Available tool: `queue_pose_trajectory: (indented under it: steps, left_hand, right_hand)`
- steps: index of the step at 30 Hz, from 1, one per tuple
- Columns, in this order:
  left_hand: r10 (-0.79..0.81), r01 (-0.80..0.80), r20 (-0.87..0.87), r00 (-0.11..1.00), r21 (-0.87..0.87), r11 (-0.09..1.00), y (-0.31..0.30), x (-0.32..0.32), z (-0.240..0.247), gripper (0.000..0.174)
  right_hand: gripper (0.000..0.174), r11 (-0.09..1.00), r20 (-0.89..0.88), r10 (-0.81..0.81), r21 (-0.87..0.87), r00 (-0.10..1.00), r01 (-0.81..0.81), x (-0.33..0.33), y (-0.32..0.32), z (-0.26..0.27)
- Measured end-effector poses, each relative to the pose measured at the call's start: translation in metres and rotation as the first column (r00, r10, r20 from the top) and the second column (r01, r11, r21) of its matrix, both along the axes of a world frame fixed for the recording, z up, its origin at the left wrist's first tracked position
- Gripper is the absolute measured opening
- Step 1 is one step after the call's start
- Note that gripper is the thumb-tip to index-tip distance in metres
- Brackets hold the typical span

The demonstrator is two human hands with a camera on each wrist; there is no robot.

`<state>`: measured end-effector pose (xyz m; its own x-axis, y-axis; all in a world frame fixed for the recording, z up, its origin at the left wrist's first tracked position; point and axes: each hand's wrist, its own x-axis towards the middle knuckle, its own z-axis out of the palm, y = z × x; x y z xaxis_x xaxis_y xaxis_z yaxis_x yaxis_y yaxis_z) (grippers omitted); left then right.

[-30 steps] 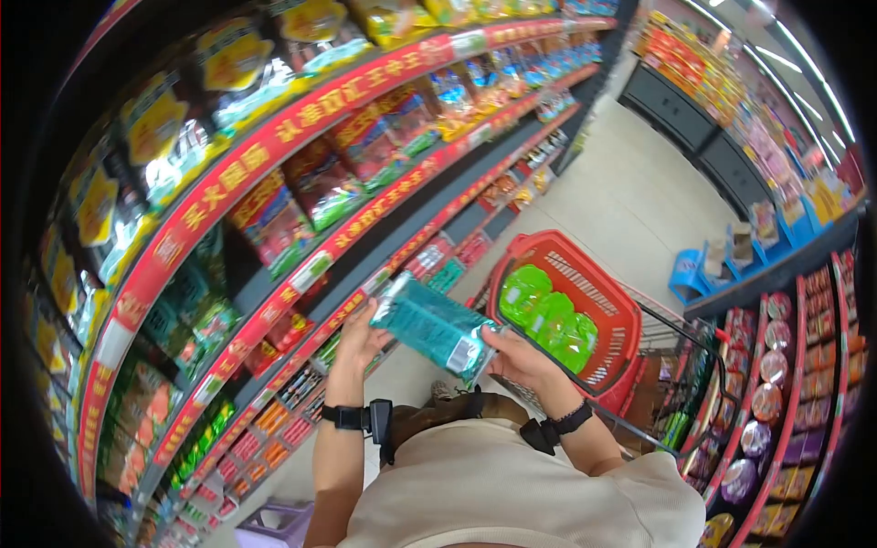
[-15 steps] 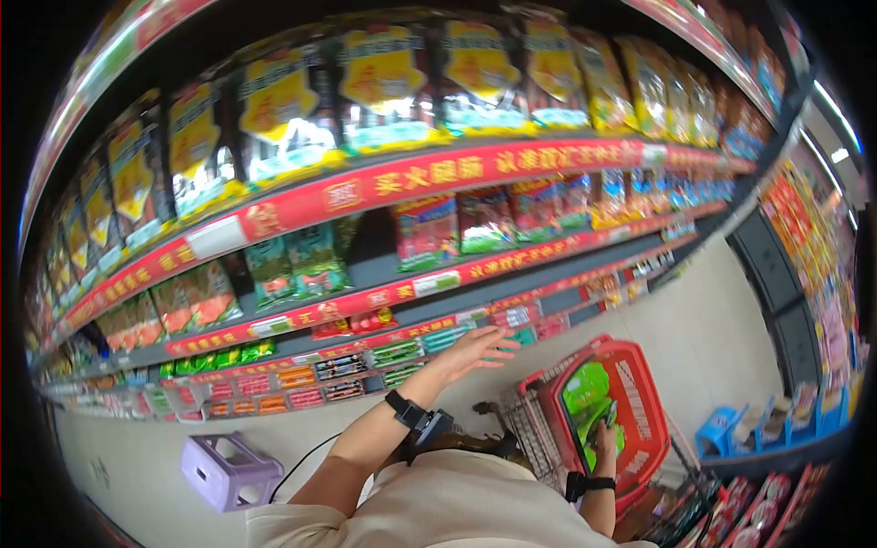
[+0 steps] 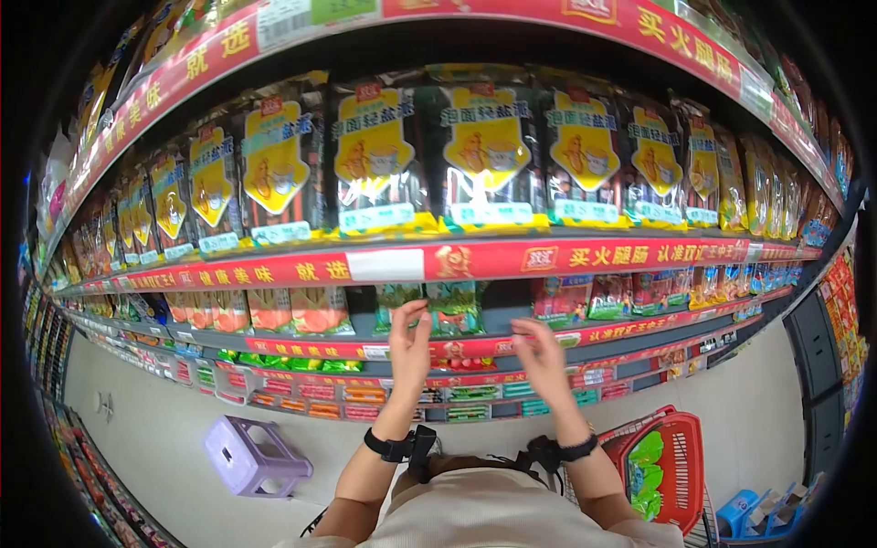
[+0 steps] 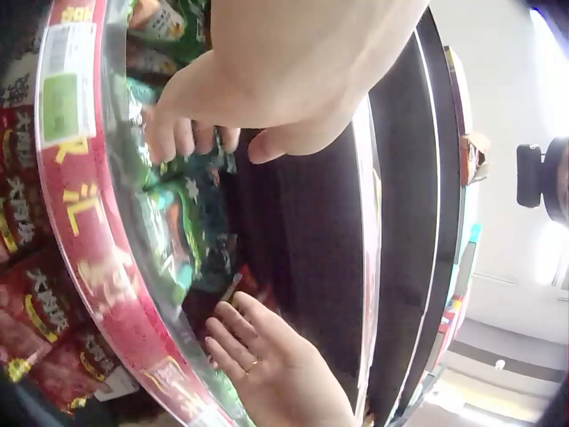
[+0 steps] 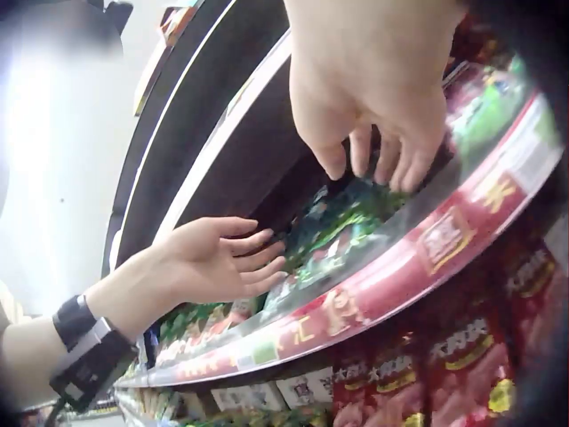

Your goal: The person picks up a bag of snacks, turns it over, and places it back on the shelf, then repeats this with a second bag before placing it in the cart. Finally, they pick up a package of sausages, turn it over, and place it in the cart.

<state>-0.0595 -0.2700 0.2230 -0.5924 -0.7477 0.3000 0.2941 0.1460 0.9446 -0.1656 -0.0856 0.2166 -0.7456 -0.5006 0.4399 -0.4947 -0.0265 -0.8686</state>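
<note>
Both hands reach toward a shelf holding dark green snack packs [image 3: 454,306]. My left hand [image 3: 410,352] is at the front of these packs, its fingers loosely bent and gripping nothing. In the left wrist view, its fingertips overlap the green packs [image 4: 191,209]. To the right, my right hand [image 3: 545,365] hovers before the dark gap beside the packs, fingers relaxed and holding nothing. A ring shows on one of its fingers in the left wrist view. From the right wrist side, its fingers [image 5: 404,165] hang above the green packs [image 5: 342,227].
Large yellow-and-black sausage packs [image 3: 484,151] line the shelf above, over a red label strip [image 3: 566,258]. Red packs [image 3: 562,297] stand right of the gap. A red basket [image 3: 681,457] with bright green packs [image 3: 646,475] is at right; a purple stool [image 3: 256,454] stands left.
Both hands held a teal pack at first. The right hand then reached into the basket while the left was free. Now the view faces the shelf, with both hands raised to it, without the teal pack.
</note>
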Motion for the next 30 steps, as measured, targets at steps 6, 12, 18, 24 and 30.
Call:
queue_pose_trajectory:
  steps: [6,12,18,24,30]
  left_hand:
    - [-0.058,0.046,0.194,0.979,0.069,0.997,-0.052,0.022,-0.014,0.033]
    - [-0.198,0.191,0.207,0.958,0.054,0.980,-0.074,0.022,-0.025,0.035]
    - [-0.293,0.282,0.087,0.952,0.126,0.951,-0.070,0.026,-0.007,0.040]
    - [-0.310,0.326,-0.118,0.943,0.147,0.934,-0.061,0.028,0.025,0.050]
    - [-0.435,0.461,-0.230,0.871,0.077,0.884,-0.044,0.039,0.048,0.035]
  right_hand:
    - [0.068,0.901,-0.236,-0.147,0.370,0.960,0.229,-0.005,-0.096,-0.001]
    - [0.072,0.964,-0.069,-0.156,0.208,0.985,0.167,-0.019,-0.113,-0.009]
    - [0.036,0.986,0.481,0.079,-0.170,0.873,0.004,-0.006,-0.088,0.024]
    - [0.050,0.932,0.848,0.362,-0.320,0.387,-0.171,0.033,-0.034,0.016]
    - [0.057,0.411,0.145,0.707,-0.881,-0.692,0.235,0.045,-0.020,-0.026]
